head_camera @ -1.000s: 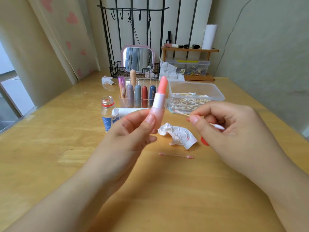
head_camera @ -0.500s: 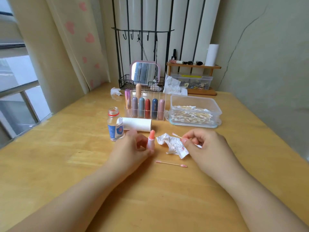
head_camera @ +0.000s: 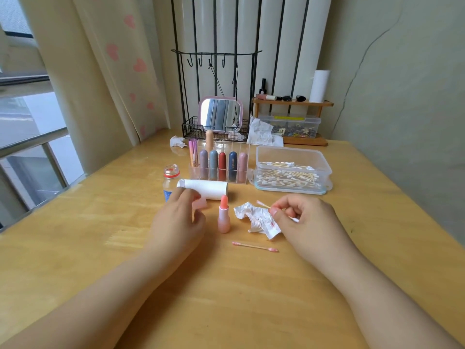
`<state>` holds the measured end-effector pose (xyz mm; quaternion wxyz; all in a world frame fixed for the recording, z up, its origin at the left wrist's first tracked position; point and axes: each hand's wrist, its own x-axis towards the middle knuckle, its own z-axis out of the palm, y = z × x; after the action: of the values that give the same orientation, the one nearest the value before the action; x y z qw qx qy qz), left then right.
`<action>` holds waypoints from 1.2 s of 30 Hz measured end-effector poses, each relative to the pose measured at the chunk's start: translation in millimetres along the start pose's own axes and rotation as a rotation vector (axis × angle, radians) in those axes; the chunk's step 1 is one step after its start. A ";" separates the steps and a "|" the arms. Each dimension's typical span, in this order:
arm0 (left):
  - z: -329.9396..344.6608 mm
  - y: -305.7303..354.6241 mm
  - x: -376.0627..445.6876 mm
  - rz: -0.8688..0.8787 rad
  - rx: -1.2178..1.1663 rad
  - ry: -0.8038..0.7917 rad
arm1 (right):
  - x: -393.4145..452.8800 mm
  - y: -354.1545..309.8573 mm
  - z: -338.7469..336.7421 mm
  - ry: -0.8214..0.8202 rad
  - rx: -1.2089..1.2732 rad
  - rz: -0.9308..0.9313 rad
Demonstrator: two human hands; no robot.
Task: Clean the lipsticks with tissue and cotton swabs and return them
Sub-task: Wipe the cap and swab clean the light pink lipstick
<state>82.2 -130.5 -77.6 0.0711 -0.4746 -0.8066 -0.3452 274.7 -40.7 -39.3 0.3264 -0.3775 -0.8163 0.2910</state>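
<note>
The open lipstick [head_camera: 223, 214] stands upright on the table [head_camera: 75, 248], bullet up, between your two hands and touching neither. Your left hand [head_camera: 177, 220] sits just beside it, fingers curled round a pale pink piece, apparently its cap [head_camera: 200, 204], though that is partly hidden. Your right hand [head_camera: 305, 222] pinches a cotton swab [head_camera: 263, 204] between thumb and fingertips, its tip pointing back toward the lipstick. Under and just left of that hand lies a crumpled tissue [head_camera: 256, 219] with red smears. Nearer you than the tissue, a used swab [head_camera: 254, 247] with pink tips lies flat. Beyond your left hand lie a tissue roll [head_camera: 208, 188] and a small bottle [head_camera: 171, 177]; farther out stand the lipstick organiser [head_camera: 219, 163] and, beyond your right hand, the swab box [head_camera: 292, 170].
</note>
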 end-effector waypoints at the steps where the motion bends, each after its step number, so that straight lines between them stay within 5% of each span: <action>1: -0.1 -0.4 2.6 0.009 0.072 -0.004 | 0.3 0.6 0.5 0.002 -0.008 0.001; 8: 9.9 5.6 24.3 -0.026 0.520 -0.259 | -0.7 0.2 0.9 -0.006 0.015 -0.010; 16: 16.6 0.0 32.7 -0.017 0.436 -0.246 | -0.1 2.0 -0.7 0.010 0.035 -0.024; 25: -14.1 -9.1 0.7 0.343 -0.152 0.072 | -0.8 -10.4 -20.1 -0.057 0.179 -0.123; 30: -33.2 8.0 -14.3 0.270 -0.595 -0.125 | -12.0 -30.2 -24.1 -0.165 0.293 -0.229; 36: -43.1 11.7 -21.6 0.243 -0.812 -0.325 | -15.8 -31.6 -13.6 -0.074 -0.051 -0.458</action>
<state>94.2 -169.3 -49.0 -0.2082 -0.6033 -0.5450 -0.5437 279.4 -67.6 -13.1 0.3442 -0.1796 -0.8991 0.2023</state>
